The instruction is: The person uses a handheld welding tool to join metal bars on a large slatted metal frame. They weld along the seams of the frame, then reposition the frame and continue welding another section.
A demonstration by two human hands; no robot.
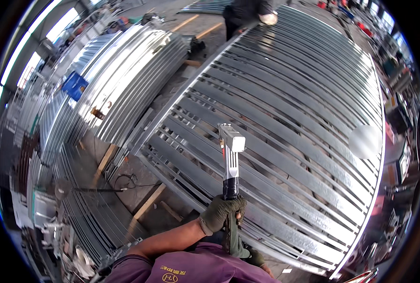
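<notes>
Slats [290, 113] already span the frame [181, 98], remaining work unclear, while the left grip [222, 213] holds a silver-headed tool [231, 162] toward twelve o'clock; the right grip [255, 258], near five, I cannot tell.

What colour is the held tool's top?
The tool's top is silvery grey, best seen in the head view.

Bright windows [63, 24] at left, glare on slatted metal panel [309, 241], curved edges, black rim

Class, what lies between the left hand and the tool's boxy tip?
In the head view, a black sleeve and grooved silver neck separate the left hand from the boxy tip.
</notes>
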